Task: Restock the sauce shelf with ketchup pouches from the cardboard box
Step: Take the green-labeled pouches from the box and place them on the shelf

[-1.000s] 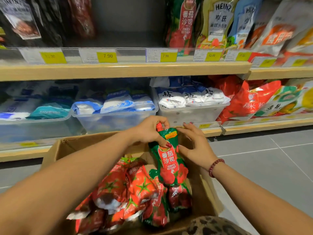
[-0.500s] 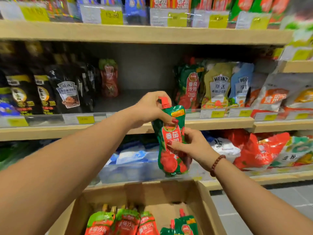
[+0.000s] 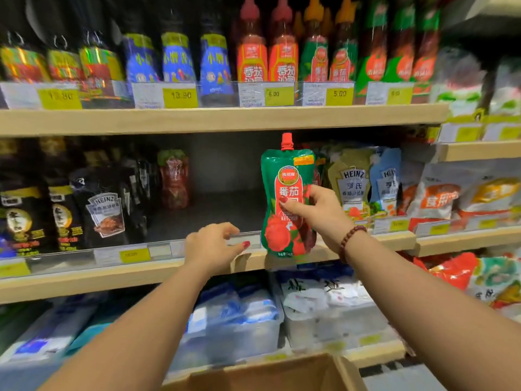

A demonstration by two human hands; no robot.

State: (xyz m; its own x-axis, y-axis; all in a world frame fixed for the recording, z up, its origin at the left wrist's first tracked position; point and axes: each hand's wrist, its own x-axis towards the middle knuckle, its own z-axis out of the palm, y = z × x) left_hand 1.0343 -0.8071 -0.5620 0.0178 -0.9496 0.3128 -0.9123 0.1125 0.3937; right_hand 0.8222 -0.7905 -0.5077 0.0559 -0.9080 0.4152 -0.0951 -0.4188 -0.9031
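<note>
Green-and-red spouted ketchup pouch [image 3: 284, 170] upright, pinched by right hand [image 3: 321, 215] — left hand [image 3: 211, 246] loose, empty, near wooden shelf edge [image 3: 84, 285].

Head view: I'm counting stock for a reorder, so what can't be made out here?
- cardboard box: cut off by the bottom edge; its contents do not show.
- ketchup pouch: the right hand covers the middle of its label.
- yellow price tag on the sauce shelf: blurred, unreadable.
- red pouch at the back of that shelf: blurred, in shadow; brand unclear.
</note>
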